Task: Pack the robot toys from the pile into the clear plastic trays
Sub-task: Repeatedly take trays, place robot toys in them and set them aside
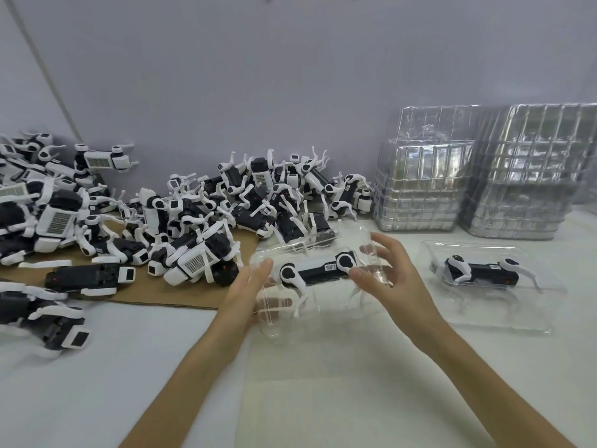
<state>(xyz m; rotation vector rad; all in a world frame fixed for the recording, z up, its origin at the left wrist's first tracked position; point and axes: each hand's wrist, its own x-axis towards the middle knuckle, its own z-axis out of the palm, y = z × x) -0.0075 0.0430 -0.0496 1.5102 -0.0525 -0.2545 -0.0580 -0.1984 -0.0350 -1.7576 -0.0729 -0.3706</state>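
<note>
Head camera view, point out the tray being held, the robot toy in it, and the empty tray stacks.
held tray (326, 318), head view, its clear lower wall.
robot toy (318, 271), head view, its black body.
empty tray stacks (420, 189), head view, left stack's front wall.

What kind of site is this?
Probably a toy-factory packing bench: a heap of identical black-and-white robot dog toys, stacks of empty clear plastic trays, one packed clear tray set aside.

Looks forward and down from head height, close over the white bench (97, 376), towards the plain grey wall (226, 76).
</note>
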